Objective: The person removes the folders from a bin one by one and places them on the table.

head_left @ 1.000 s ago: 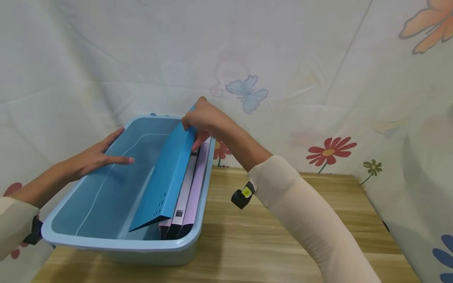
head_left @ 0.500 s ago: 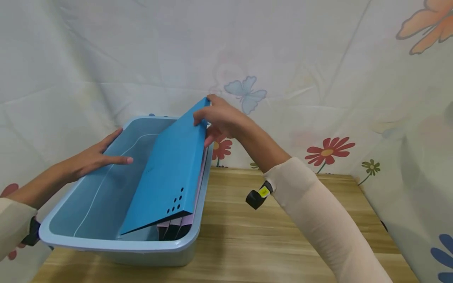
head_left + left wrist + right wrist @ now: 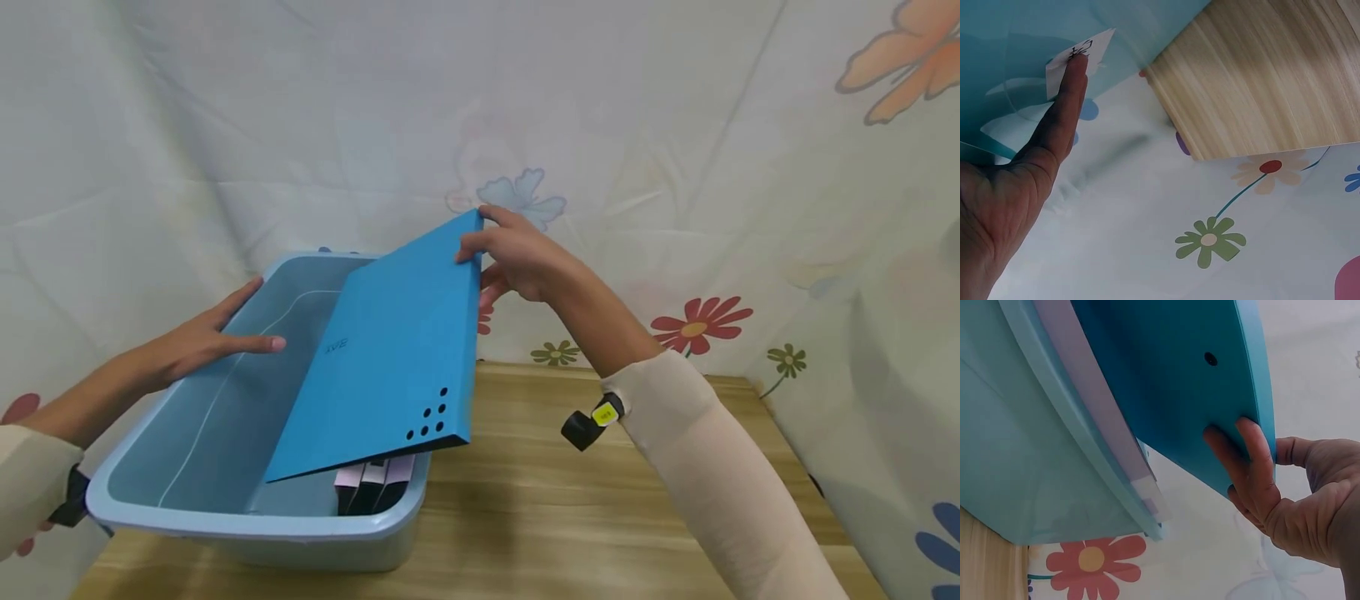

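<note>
Folder (image 3: 390, 333) tilted in the air over the right part of the tub (image 3: 262, 523), its spine reaching past the right rim and its far edge over the inside. I cannot tell whether its hidden underside touches anything in the tub.

Right hand (image 3: 525, 254): my fingers and thumb pinch the folder near the far end of its spine, thumb set against the others; the near end of the spine has no hand on it.

Left hand (image 3: 202, 337): fingers straight along the left rim, thumb stretched out over the inside, nothing pinched.

Tub stands on the surface (image 3: 585, 508). Under the folder, the black-and-lilac ends of the binders (image 3: 372, 487) show, standing side by side along the right wall. Full count uncertain, as the folder covers most of them.

Progress, my estimate: partway. Grip is made and the folder's spine end is up above the rim. Not done: the folder is neither seated in the tub nor laid on the surface, and my fingers have yet to release it. Binders are in the tub, neither hand on them.
</note>
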A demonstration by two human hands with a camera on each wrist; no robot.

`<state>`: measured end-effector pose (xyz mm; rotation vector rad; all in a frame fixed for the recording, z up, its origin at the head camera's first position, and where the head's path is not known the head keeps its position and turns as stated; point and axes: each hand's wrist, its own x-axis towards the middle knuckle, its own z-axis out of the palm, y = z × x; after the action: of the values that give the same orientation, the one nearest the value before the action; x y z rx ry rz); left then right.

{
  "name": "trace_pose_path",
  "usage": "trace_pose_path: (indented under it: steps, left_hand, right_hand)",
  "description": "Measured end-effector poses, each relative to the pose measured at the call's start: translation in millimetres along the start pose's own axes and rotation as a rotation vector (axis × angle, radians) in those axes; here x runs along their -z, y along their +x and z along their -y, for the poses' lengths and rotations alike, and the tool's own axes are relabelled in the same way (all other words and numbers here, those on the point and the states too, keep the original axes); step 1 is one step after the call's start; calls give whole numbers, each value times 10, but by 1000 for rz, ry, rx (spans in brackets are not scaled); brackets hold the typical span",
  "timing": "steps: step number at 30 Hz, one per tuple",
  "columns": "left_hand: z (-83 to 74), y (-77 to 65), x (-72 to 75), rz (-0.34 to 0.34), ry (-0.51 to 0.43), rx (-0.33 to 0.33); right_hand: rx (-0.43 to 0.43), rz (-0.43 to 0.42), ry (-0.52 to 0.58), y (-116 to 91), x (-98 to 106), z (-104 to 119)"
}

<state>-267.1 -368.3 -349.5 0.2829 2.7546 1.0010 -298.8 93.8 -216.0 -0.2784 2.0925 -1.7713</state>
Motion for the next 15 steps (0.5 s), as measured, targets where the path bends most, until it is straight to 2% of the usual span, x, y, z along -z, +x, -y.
trace_pose_path:
  steps: [7, 15]
  left_hand:
    - [-33, 51, -15, -8, 6, -3]
    - [-59, 81, -35, -15, 21, 8]
  right_hand:
    - [6, 7, 48, -100, 225, -132]
    - [24, -1, 118, -126, 368, -293]
